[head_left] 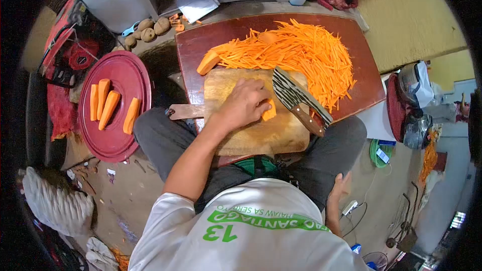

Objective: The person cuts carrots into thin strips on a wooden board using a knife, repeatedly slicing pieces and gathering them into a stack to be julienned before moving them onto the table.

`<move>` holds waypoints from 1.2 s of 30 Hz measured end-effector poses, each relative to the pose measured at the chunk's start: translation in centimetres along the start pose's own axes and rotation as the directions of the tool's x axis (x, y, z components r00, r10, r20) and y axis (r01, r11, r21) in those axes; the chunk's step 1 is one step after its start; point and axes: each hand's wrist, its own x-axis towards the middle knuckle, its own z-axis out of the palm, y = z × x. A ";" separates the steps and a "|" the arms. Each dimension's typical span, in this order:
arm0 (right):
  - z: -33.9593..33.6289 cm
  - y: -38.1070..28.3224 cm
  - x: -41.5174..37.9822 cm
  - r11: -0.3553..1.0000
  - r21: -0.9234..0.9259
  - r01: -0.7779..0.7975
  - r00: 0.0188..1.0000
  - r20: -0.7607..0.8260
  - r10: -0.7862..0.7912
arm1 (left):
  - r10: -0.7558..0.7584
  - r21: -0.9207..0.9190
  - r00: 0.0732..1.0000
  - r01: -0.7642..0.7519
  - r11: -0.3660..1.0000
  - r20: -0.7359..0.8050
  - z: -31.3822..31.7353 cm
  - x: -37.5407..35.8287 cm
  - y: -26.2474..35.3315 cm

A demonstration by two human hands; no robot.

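My left hand (244, 101) is on the wooden cutting board (226, 138), its fingers curled over an orange carrot piece (269, 111). The part of the carrot under my palm is hidden. Right of that hand, a cleaver-like knife (301, 101) with a striped blade and wooden handle lies across the board's right side. My right hand (342, 184) is down beside my right thigh with its fingers extended, away from the knife. Behind the board spreads a big heap of carrot strips (311, 52), with a larger carrot chunk (209, 62) at its left end.
The board sits on a dark red tabletop (193, 45). At left, several peeled carrots (109, 109) lie on a red round lid (138, 78). Brown potato-like roots (148, 34) and a white jug (118, 0) stand beyond. A green basket (374, 153) is on the floor at right.
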 end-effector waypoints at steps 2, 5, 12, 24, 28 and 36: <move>0.1 -0.1 0.1 0.998 0.066 -0.011 1.000 0.025 0.010 | -0.001 0.011 1.000 0.001 1.000 -0.001 -0.2 0.1 0.4; -0.3 -0.1 0.1 0.994 0.106 -0.039 0.994 0.107 0.028 | 0.002 0.024 1.000 -0.002 1.000 0.000 -0.4 0.2 0.6; -0.2 -1.3 -0.1 0.970 0.240 -0.030 0.984 0.176 -0.013 | 0.003 0.032 1.000 -0.004 0.999 0.016 -0.3 0.1 0.2; 0.3 4.0 0.9 0.959 0.278 0.045 0.987 0.135 -0.085 | 0.007 0.039 1.000 -0.007 0.999 0.009 -0.7 0.2 0.8; 0.1 0.2 0.2 0.952 0.307 0.017 0.984 0.165 -0.070 | 0.000 0.045 1.000 -0.001 0.999 0.020 -0.7 0.2 0.8; 0.2 0.9 0.3 0.958 0.285 0.041 0.985 0.147 -0.086 | -0.032 0.033 0.999 0.032 0.999 0.019 -0.7 0.3 1.1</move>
